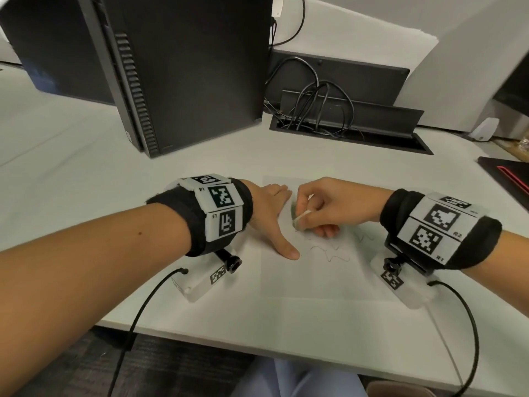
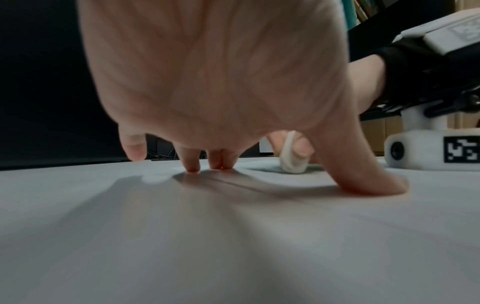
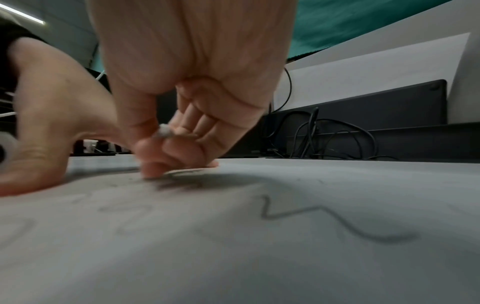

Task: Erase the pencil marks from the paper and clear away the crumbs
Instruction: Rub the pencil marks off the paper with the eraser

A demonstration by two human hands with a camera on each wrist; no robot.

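A white sheet of paper (image 1: pixel 315 276) lies on the table before me. Wavy pencil marks (image 1: pixel 332 253) cross its middle, and in the right wrist view the pencil marks (image 3: pixel 324 220) run close below the camera. My right hand (image 1: pixel 320 207) pinches a white eraser (image 1: pixel 300 217) between thumb and fingers, its lower end on the paper. The eraser (image 2: pixel 292 157) stands on the sheet beyond my left thumb. My left hand (image 1: pixel 272 213) lies flat, fingers spread, thumb and fingertips (image 2: pixel 193 166) pressing the paper's left part. Dark smudge marks sit by the eraser.
A black computer tower (image 1: pixel 177 67) stands at the back left. A cable tray (image 1: pixel 343 121) with black cables is sunk into the table (image 1: pixel 86 167) behind the paper. A dark red-edged object (image 1: pixel 509 173) lies at the right edge. The table's front edge runs near my lap.
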